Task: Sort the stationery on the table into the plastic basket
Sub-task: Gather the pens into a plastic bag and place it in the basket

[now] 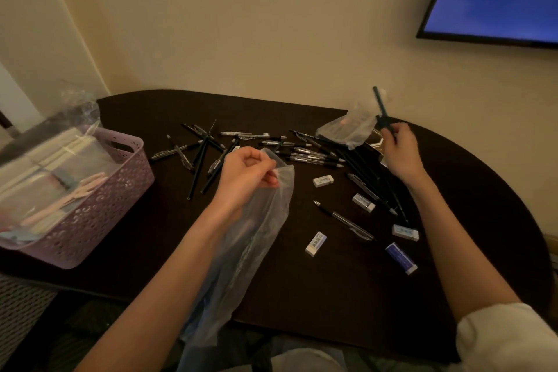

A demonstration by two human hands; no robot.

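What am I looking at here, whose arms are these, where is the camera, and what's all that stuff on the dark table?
There is no machine: a person wears one camera on the head, looking down at their own hands. The left hand pinches the mouth of a clear plastic bag. The right hand holds a dark pen upright. On the table lie scattered pens and several small erasers. At the left stands a purple plastic basket that already holds some items.
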